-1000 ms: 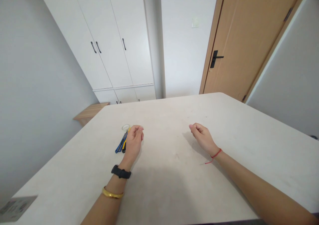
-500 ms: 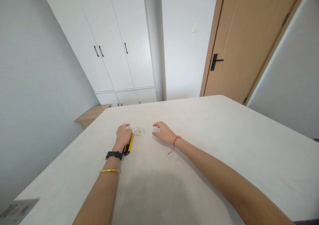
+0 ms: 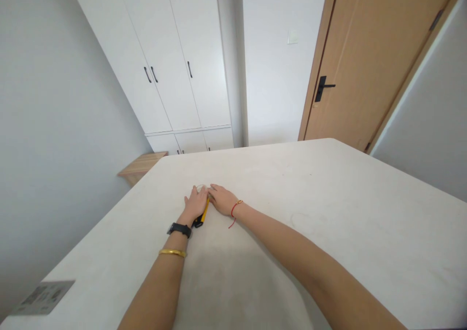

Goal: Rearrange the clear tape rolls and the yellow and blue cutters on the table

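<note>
Ahead, white wardrobe doors point(image 3: 156, 62) and a wooden door point(image 3: 368, 62) stand beyond a pale table point(image 3: 365, 232). On it, the left hand point(image 3: 196, 203) and the right hand point(image 3: 222, 199) sit close together, half-curled, though whether either has hold of anything cannot be told. Between them lies a yellow-and-black utility knife point(image 3: 202, 215), with a small clear ring point(image 3: 200, 187) just beyond.

A black watch point(image 3: 179, 229) and a gold bangle point(image 3: 172, 253) are worn on the left arm point(image 3: 155, 291) at seven o'clock, a red string bracelet point(image 3: 235, 208) on the right arm point(image 3: 292, 257) at four o'clock.
</note>
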`<state>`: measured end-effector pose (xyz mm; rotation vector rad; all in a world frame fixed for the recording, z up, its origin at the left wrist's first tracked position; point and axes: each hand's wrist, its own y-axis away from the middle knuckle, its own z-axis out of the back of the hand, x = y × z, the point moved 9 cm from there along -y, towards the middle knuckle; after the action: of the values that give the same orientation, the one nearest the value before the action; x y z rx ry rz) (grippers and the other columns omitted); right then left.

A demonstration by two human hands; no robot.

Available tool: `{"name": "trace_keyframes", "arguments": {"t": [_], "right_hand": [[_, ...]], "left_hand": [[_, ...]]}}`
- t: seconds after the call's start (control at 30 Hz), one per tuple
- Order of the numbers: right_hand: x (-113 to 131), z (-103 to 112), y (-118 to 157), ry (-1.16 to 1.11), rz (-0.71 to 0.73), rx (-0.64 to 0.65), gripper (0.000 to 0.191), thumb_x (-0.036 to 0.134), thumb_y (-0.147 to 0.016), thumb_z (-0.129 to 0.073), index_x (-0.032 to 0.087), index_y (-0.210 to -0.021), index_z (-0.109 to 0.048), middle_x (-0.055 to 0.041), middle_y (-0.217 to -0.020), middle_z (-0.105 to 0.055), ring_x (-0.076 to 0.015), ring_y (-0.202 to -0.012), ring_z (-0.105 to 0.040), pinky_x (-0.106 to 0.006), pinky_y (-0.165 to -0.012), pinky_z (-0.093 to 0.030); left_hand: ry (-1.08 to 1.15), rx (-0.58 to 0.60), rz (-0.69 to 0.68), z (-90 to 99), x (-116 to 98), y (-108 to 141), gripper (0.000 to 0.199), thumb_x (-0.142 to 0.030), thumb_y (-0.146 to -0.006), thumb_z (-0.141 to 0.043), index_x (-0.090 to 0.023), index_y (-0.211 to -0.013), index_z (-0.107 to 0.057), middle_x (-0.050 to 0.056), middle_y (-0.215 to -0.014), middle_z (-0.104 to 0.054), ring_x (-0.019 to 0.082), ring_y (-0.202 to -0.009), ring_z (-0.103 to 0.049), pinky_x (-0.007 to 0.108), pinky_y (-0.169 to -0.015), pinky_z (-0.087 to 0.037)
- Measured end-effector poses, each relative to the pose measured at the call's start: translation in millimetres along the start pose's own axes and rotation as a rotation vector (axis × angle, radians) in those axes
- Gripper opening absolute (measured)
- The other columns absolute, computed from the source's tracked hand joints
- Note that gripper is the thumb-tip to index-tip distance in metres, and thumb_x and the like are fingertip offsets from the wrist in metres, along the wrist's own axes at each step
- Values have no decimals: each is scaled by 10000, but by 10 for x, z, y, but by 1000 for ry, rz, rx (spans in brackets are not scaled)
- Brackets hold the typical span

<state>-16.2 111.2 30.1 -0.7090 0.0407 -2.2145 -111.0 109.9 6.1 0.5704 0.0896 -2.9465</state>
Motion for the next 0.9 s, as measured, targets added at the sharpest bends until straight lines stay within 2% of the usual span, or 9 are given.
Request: {"name": "trace_keyframes", "arguments": {"t": [0.13,0.23,0.33,0.43,0.5,0.57,0.67,0.77,0.9], "right_hand": [[-182,202,371,20,14,14,413,189,-915,-491,110,-1320,-522,-199,-1446,-442,-281,-1351,-406,-427,-1109,-337],[-376,403,730,26,17,9,431,191,-914,-493,123,-1339,-512,-189,-1438,-456,-281,-1345,-415,-436,-1113,-342],[-608,641,1079,5,-13,-36,434,167,-892,-517,136,-1324,-535,-178,-1418,-484,-283,-1336,-429,-445,-1114,-346],[-832,846,1369,2,-80,-88,424,158,-875,-532,140,-1298,-562,-175,-1409,-496,-289,-1325,-444,-454,-1113,-351],[-921,924,1513,18,-116,-104,421,175,-885,-521,138,-1302,-556,-177,-1416,-488,-283,-1328,-441,-452,-1116,-348],[-947,956,1605,33,-135,-107,424,196,-896,-510,148,-1316,-541,-169,-1423,-480,-273,-1335,-432,-450,-1118,-345],[-898,968,1642,34,-142,-118,412,222,-899,-513,166,-1306,-545,-160,-1406,-497,-267,-1319,-447,-447,-1110,-350],[-816,994,1592,21,-141,-155,397,223,-876,-544,162,-1268,-568,-153,-1311,-571,-260,-1229,-522,-426,-1072,-389],[-818,1064,1534,13,-209,-220,509,252,-821,-625,127,-1305,-530,-167,-1273,-591,-276,-1185,-540,-435,-1044,-404]], "left_hand": [[-8,73,-35,-179,-324,118,560,-384,-961,-160,-183,-1410,-427,156,-1525,-324,307,-1448,-171,627,-1083,-203],[-21,136,-134,-348,-713,266,563,-395,-965,-152,-191,-1428,-399,135,-1551,-274,285,-1461,-118,615,-1106,-148],[-83,176,-273,-493,-1175,417,588,-423,-967,-150,-162,-1462,-329,164,-1566,-219,309,-1461,-91,627,-1108,-99],[-133,181,-370,-581,-1564,520,605,-442,-967,-162,-138,-1477,-284,192,-1564,-206,319,-1456,-117,617,-1114,-101],[-145,194,-415,-625,-1743,574,614,-444,-968,-163,-122,-1480,-267,198,-1565,-198,314,-1457,-116,609,-1117,-111],[-149,207,-442,-649,-1841,621,613,-440,-968,-165,-118,-1481,-262,199,-1567,-190,308,-1458,-108,601,-1119,-119],[-156,213,-461,-635,-1871,682,610,-438,-967,-194,-123,-1485,-260,208,-1565,-187,307,-1458,-104,589,-1124,-114],[-132,219,-469,-577,-1825,721,646,-494,-955,-237,-135,-1492,-250,218,-1567,-166,313,-1457,-99,576,-1130,-105],[-14,196,-461,-430,-1653,702,703,-546,-937,-284,-147,-1509,-198,213,-1580,-88,309,-1461,-73,568,-1136,-89]]}}
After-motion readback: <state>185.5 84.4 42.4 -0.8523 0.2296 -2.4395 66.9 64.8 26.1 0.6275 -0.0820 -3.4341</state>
